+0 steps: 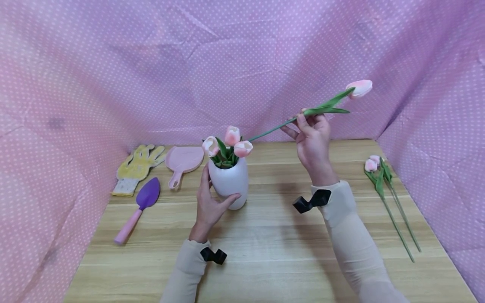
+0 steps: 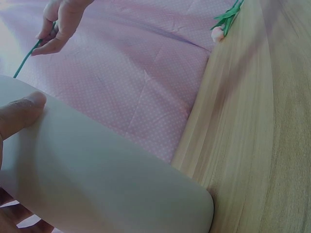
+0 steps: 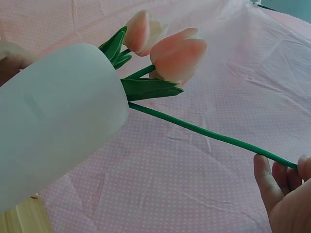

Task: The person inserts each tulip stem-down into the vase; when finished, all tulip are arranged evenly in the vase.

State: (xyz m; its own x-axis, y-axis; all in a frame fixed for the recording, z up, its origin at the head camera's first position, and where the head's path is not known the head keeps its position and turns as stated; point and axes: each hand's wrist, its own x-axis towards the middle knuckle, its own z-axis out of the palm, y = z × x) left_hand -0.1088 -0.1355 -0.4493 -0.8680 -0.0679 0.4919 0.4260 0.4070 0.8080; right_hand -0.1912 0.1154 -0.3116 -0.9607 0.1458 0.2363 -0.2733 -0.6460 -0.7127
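Note:
A white vase (image 1: 232, 181) stands on the wooden table with several pink-white tulips (image 1: 232, 136) in it. My left hand (image 1: 210, 206) grips the vase from its left side, thumb across the front; in the left wrist view the thumb (image 2: 24, 112) lies on the white wall. Up and to the right, my right hand (image 1: 313, 141) pinches the stem of another tulip (image 1: 360, 89) just below its leaves. That stem (image 3: 204, 131) slants down left, and its lower end disappears at the vase's mouth in the right wrist view. The bloom points up and right, away from the vase.
Two tulips (image 1: 380, 181) lie on the table at the right. On the left are a yellow-and-white glove (image 1: 138, 168), a pink dustpan (image 1: 184, 161) and a trowel (image 1: 148, 194) with a purple blade and pink handle. Pink dotted cloth (image 1: 242, 63) hangs behind and on both sides.

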